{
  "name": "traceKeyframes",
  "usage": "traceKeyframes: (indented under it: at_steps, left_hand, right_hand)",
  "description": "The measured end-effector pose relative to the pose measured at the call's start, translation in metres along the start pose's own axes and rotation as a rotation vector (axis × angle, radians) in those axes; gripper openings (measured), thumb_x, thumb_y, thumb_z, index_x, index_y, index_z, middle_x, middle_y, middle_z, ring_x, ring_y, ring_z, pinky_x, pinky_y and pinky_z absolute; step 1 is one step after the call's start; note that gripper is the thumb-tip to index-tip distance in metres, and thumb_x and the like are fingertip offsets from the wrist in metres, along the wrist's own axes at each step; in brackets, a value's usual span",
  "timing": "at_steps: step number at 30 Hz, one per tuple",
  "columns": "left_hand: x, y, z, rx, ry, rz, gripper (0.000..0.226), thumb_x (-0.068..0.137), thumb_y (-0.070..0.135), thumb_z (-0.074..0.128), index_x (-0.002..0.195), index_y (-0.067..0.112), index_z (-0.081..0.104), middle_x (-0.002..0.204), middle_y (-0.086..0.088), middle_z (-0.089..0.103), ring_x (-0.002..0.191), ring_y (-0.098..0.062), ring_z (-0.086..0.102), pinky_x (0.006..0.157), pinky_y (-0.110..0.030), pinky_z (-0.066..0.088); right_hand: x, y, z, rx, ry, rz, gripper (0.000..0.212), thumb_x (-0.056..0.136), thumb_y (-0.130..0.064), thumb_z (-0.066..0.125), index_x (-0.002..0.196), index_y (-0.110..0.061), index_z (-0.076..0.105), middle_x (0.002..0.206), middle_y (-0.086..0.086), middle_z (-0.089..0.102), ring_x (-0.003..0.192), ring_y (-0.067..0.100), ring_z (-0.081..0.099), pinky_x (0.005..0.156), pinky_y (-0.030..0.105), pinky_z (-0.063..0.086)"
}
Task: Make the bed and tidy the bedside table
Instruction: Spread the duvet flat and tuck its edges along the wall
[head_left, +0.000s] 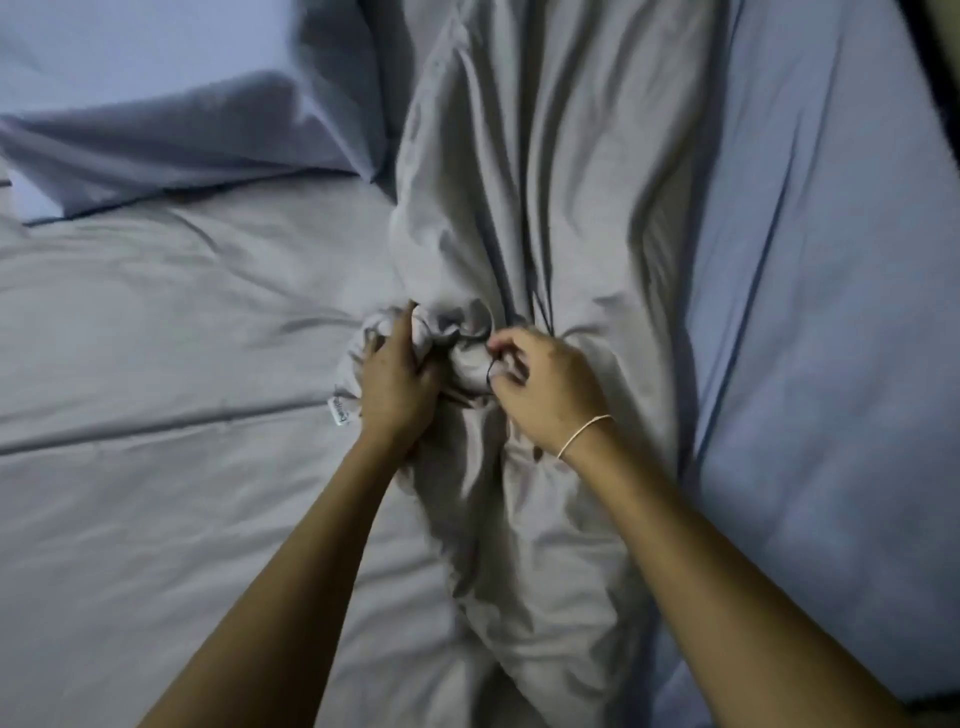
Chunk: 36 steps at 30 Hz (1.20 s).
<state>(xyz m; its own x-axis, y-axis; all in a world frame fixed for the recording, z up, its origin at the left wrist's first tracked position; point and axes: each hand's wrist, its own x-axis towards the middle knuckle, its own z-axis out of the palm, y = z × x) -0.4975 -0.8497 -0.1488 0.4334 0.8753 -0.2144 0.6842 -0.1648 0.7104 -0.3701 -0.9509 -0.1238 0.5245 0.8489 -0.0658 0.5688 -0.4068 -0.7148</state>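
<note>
Your left hand (396, 375) clenches a bunched corner of the grey duvet cover (540, 208), holding the gather steady, it seems, so your right hand (545, 387) can work a thin dark cord (489, 371) pinched between its fingers. Both arms reach forward, wrists angled inward. The cover lies rumpled down the middle of the bed (156, 338); the bedside table is out of view.

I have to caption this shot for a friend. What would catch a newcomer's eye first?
Two bare hands meet mid-frame: the left hand clenches a bunched grey duvet with a white label; the right hand pinches a thin dark cord. A pale wristband crosses the right wrist.
</note>
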Motion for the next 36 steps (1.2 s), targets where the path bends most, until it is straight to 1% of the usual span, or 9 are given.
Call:
traceKeyframes:
  at_steps: [4, 7, 12, 18, 21, 24, 28, 32, 36]
  left_hand:
    - [-0.030, 0.066, 0.027, -0.478, -0.250, -0.016, 0.017, 0.086, 0.011, 0.059, 0.102, 0.012, 0.064, 0.098, -0.004, 0.071, 0.096, -0.017, 0.066, 0.086, -0.039, 0.052]
    - [-0.058, 0.125, 0.051, -0.515, -0.421, 0.115, 0.019, 0.089, 0.004, 0.057, 0.106, 0.008, 0.063, 0.102, -0.001, 0.070, 0.097, -0.012, 0.064, 0.087, -0.029, 0.051]
    - [-0.088, 0.176, 0.078, -0.544, -0.706, 0.045, 0.044, 0.083, 0.008, 0.066, 0.123, 0.025, 0.058, 0.115, 0.016, 0.066, 0.109, 0.000, 0.058, 0.094, -0.019, 0.045]
    - [-0.091, 0.185, 0.102, -0.530, -0.496, -0.062, 0.053, 0.074, 0.032, 0.066, 0.126, 0.030, 0.056, 0.116, 0.003, 0.068, 0.111, -0.009, 0.060, 0.101, -0.038, 0.047]
    - [-0.091, 0.190, 0.130, -0.384, -0.527, -0.027, 0.057, 0.071, 0.046, 0.064, 0.127, 0.040, 0.053, 0.122, 0.011, 0.063, 0.113, -0.005, 0.057, 0.102, -0.038, 0.044]
    - [-0.094, 0.207, 0.168, -0.211, -0.560, 0.073, 0.056, 0.081, 0.042, 0.062, 0.134, 0.035, 0.047, 0.127, 0.011, 0.057, 0.109, -0.003, 0.055, 0.097, -0.029, 0.044]
    - [-0.104, 0.217, 0.222, 0.084, -0.546, 0.313, 0.072, 0.081, 0.054, 0.048, 0.144, 0.021, 0.036, 0.143, -0.010, 0.043, 0.123, -0.028, 0.048, 0.103, -0.043, 0.041]
    - [-0.121, 0.205, 0.261, 0.474, -0.542, 0.460, 0.076, 0.089, 0.063, 0.035, 0.151, 0.026, 0.012, 0.159, -0.013, 0.004, 0.145, -0.035, 0.001, 0.116, -0.056, 0.006]
    - [-0.132, 0.186, 0.277, 0.659, -0.477, 0.554, 0.083, 0.085, 0.067, 0.022, 0.151, 0.019, 0.013, 0.158, -0.020, 0.004, 0.143, -0.043, 0.003, 0.112, -0.063, 0.006]
  right_hand:
    - [-0.015, 0.001, -0.069, 0.268, 0.300, 0.103, 0.033, 0.084, -0.028, 0.066, 0.116, -0.019, 0.064, 0.113, -0.003, 0.069, 0.102, 0.008, 0.062, 0.086, 0.013, 0.045]
    - [-0.017, 0.022, -0.125, 0.373, 0.245, 0.201, 0.056, 0.082, -0.037, 0.073, 0.133, -0.028, 0.052, 0.134, -0.010, 0.057, 0.121, -0.001, 0.051, 0.096, 0.009, 0.040]
    - [-0.029, 0.089, -0.203, 0.171, 0.233, 0.254, 0.035, 0.083, -0.006, 0.067, 0.114, -0.022, 0.064, 0.102, -0.013, 0.065, 0.093, -0.001, 0.058, 0.075, -0.003, 0.036]
    - [-0.098, 0.230, -0.318, 0.016, 0.371, 0.529, 0.037, 0.082, -0.004, 0.063, 0.101, -0.036, 0.064, 0.089, -0.007, 0.070, 0.078, 0.006, 0.061, 0.067, 0.012, 0.044]
    - [-0.146, 0.284, -0.359, 0.091, 0.375, 0.676, 0.051, 0.085, 0.011, 0.057, 0.088, -0.039, 0.067, 0.069, -0.025, 0.068, 0.062, -0.007, 0.060, 0.058, 0.004, 0.044]
    - [-0.172, 0.295, -0.360, 0.124, 0.539, 0.764, 0.018, 0.085, -0.009, 0.062, 0.094, -0.025, 0.065, 0.070, -0.030, 0.067, 0.064, -0.013, 0.059, 0.062, 0.002, 0.044]
    - [-0.186, 0.285, -0.320, 0.032, 0.654, 0.732, 0.056, 0.082, -0.054, 0.054, 0.120, -0.014, 0.060, 0.120, 0.009, 0.064, 0.105, 0.016, 0.061, 0.094, 0.036, 0.049]
    - [-0.195, 0.261, -0.279, -0.317, 0.621, 0.636, 0.054, 0.086, -0.040, 0.060, 0.134, -0.017, 0.052, 0.146, 0.013, 0.043, 0.138, 0.031, 0.034, 0.113, 0.061, 0.023]
    - [-0.207, 0.253, -0.251, -0.548, 0.634, 0.459, 0.047, 0.085, -0.018, 0.060, 0.131, -0.024, 0.057, 0.153, 0.013, 0.035, 0.146, 0.032, 0.019, 0.113, 0.067, 0.003]
